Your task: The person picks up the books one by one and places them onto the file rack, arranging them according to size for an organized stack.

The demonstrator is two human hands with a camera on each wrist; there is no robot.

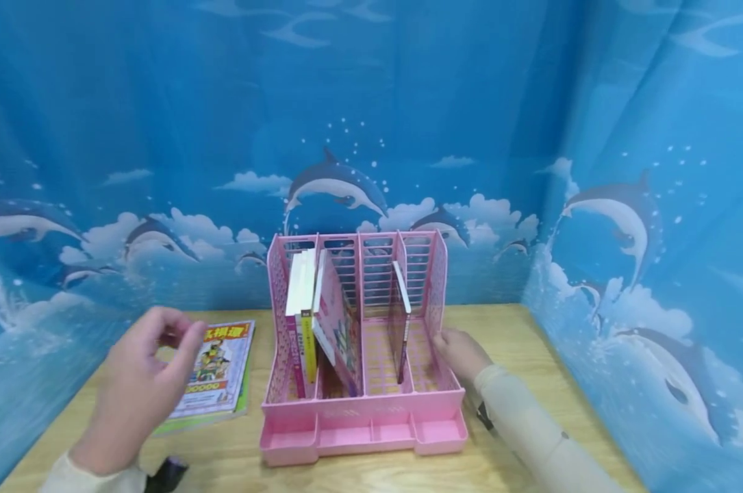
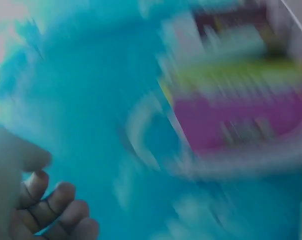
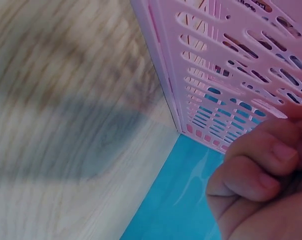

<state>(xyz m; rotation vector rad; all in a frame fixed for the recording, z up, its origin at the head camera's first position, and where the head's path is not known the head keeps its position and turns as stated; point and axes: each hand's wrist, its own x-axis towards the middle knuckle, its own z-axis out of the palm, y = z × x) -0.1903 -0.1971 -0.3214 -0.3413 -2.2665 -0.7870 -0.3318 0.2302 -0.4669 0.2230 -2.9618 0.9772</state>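
Note:
A pink book rack [image 1: 361, 405] with several upright compartments and a front tray stands on the table. At its right side wall [image 3: 163, 65], my right hand [image 1: 463, 352] grips the front edge with curled fingers [image 3: 246, 175]. My left hand [image 1: 140, 383] hovers left of the rack, loosely curled and holding nothing. Several books with purple and yellow spines [image 1: 303, 342] stand in the leftmost compartment. A pink-covered book [image 1: 336, 311] leans in the second one. Toward the right, a thin dark book [image 1: 398, 325] stands beside a divider. The left wrist view is blurred.
A small stack of books [image 1: 217, 383] with a colourful cartoon cover lies flat on the wooden table [image 1: 500, 452], left of the rack and partly behind my left hand. Blue dolphin-print curtains [image 1: 223, 137] hang behind and on both sides.

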